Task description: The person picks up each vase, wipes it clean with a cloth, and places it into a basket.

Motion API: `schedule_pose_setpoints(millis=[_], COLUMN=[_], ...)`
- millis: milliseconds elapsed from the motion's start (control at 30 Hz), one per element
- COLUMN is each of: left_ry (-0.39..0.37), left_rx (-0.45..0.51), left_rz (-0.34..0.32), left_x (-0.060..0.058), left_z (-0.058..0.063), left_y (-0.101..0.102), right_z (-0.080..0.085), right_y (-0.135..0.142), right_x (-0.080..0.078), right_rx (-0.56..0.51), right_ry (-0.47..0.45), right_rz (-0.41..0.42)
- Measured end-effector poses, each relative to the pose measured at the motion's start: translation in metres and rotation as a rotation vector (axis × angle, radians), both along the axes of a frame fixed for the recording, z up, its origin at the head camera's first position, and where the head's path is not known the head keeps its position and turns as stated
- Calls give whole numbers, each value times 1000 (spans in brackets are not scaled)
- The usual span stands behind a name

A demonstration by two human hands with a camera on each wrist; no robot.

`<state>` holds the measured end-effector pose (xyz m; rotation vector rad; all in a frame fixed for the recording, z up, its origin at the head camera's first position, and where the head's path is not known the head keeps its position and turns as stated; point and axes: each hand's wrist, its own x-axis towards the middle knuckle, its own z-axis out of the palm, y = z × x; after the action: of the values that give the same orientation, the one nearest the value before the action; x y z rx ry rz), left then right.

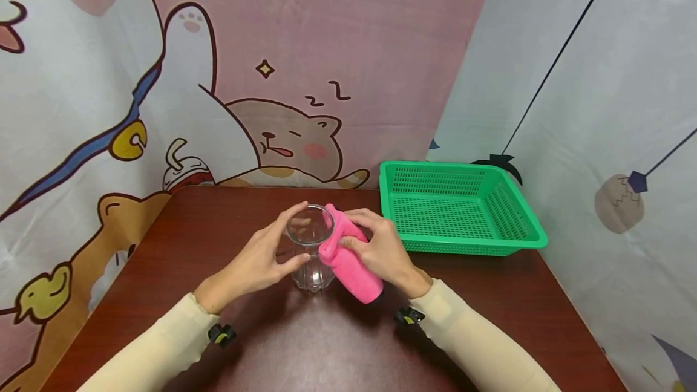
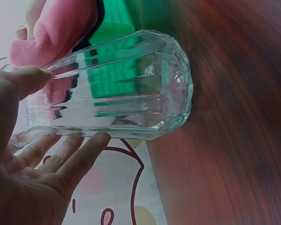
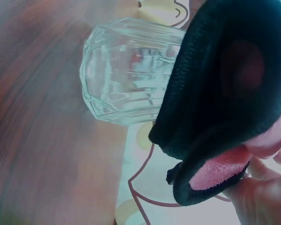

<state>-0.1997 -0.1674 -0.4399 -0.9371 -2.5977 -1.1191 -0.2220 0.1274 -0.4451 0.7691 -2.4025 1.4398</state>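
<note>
A clear ribbed glass vase [image 1: 313, 276] stands upright on the brown table, its round mouth facing up. My left hand [image 1: 253, 266] holds it near the top, thumb on the near side and fingers on the far side. In the left wrist view the vase [image 2: 131, 89] shows its faceted base and long ribs. My right hand [image 1: 383, 251] grips a pink cloth [image 1: 356, 274] whose upper end sits at the vase's right rim. From the right wrist, the dark underside of the cloth [image 3: 187, 108] hides part of the vase and most of that hand.
A green plastic basket [image 1: 457, 239] with perforated sides sits at the back right of the table [image 1: 327, 349], close to the right hand. Behind the table hangs a cartoon-printed cloth backdrop [image 1: 381, 77], which also runs along both sides.
</note>
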Motion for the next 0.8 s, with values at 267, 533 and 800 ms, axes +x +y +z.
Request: schedule_pose_setpoints(millis=[267, 533, 800], left_ry=[6, 29, 30], left_rx=[-6, -8, -17], left_rz=[1, -5, 0], left_x=[1, -1, -1], left_z=[1, 1, 1], left_y=[0, 0, 0], right_z=[2, 3, 4], right_y=[2, 1, 1], right_x=[0, 0, 0], right_rx=[7, 15, 20], right_ry=[8, 17, 20], right_rz=[3, 18, 41])
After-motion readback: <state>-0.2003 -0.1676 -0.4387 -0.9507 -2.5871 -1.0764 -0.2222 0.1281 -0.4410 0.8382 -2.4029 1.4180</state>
